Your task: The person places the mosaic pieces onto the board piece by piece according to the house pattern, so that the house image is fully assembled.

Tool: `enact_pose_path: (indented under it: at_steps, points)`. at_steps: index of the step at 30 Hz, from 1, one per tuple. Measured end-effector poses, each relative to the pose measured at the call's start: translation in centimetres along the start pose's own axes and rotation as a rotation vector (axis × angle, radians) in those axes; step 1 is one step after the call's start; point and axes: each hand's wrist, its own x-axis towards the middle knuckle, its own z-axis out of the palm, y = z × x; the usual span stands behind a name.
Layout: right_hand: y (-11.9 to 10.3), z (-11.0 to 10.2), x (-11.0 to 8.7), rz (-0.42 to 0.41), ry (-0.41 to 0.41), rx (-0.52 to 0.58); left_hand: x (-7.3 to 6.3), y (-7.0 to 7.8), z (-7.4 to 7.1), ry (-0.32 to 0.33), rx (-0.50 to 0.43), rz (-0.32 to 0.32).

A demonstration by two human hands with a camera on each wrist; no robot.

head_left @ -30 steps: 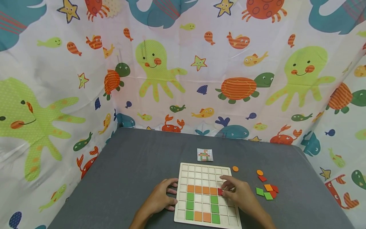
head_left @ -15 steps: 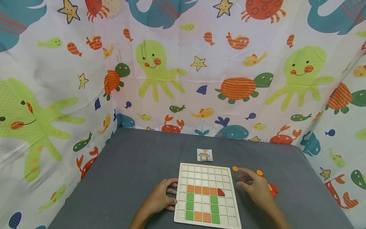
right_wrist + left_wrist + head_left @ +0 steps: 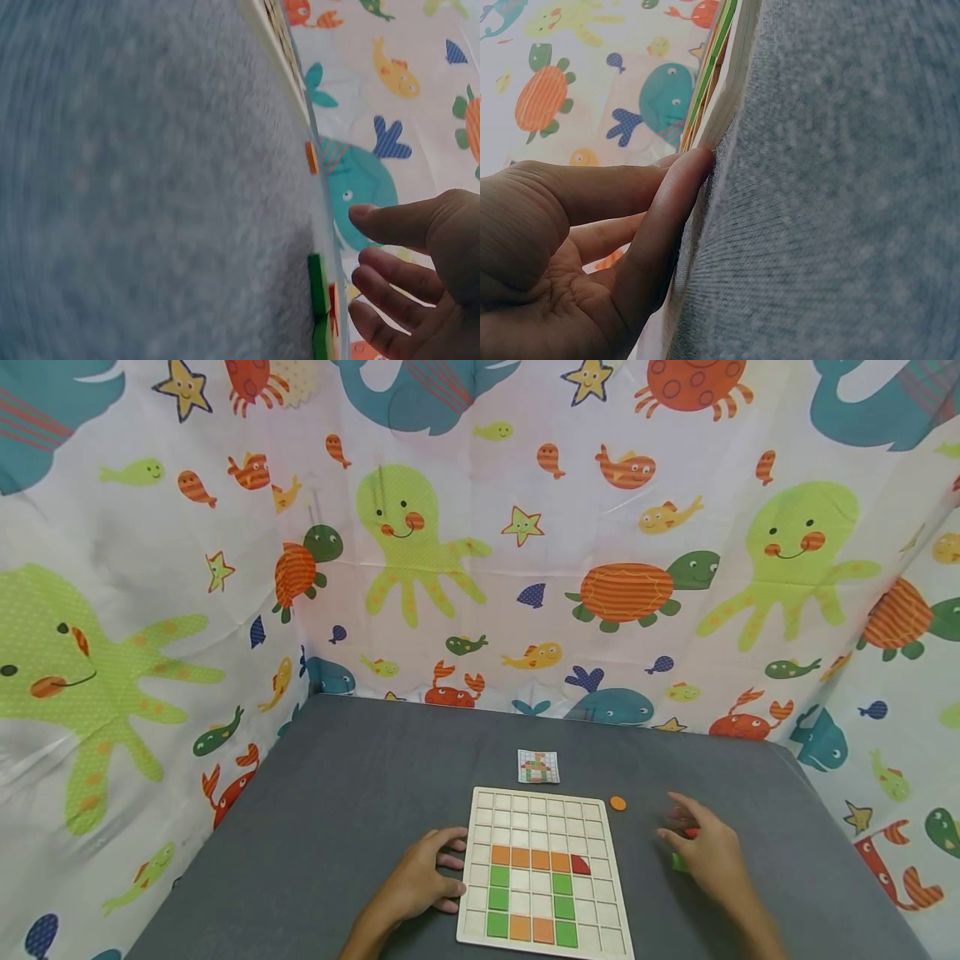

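Observation:
A pale wooden grid board (image 3: 596, 912) lies on the table, holding a pattern of orange and green square tiles. At the right end of its orange row sits a red quarter-round tile (image 3: 580, 864). My left hand (image 3: 420, 877) rests its fingertips on the board's left edge, fingers fairly straight; the left wrist view has them against the board's side (image 3: 731, 90). My right hand (image 3: 712, 852) hovers over the loose tiles on the right, fingers loosely bent and holding nothing. Under it a red tile (image 3: 692, 832) and a green tile (image 3: 678, 863) peek out; the others are hidden.
A small pattern card (image 3: 537, 767) lies behind the board. An orange disc (image 3: 617, 803) is by the board's far right corner. Green tiles (image 3: 318, 289) stand out low in the right wrist view. A printed curtain (image 3: 465, 552) surrounds the grey table (image 3: 360, 777).
My right hand has let go of the red quarter-round tile on the board and moved right, over the loose tiles. The left hand has stayed at the board's edge.

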Motion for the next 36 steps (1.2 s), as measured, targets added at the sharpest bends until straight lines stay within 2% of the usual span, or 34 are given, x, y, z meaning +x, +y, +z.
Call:
enact_pose_path:
  at_steps: [8,15,26,36]
  points:
    - [1.8,-0.4,0.5,0.070,-0.034,-0.012,0.0,0.1,0.0,0.000,0.004,-0.003]
    - [2.8,-0.7,0.9,0.098,-0.054,-0.015,0.0,0.1,-0.1,0.002,0.009,-0.001]
    - [3.4,-1.1,1.3,0.119,-0.078,-0.046,0.0,0.1,0.0,-0.001,0.007,0.002]
    - [3.6,-1.5,1.0,0.081,-0.064,-0.060,0.0,0.1,0.0,-0.006,-0.005,0.010]
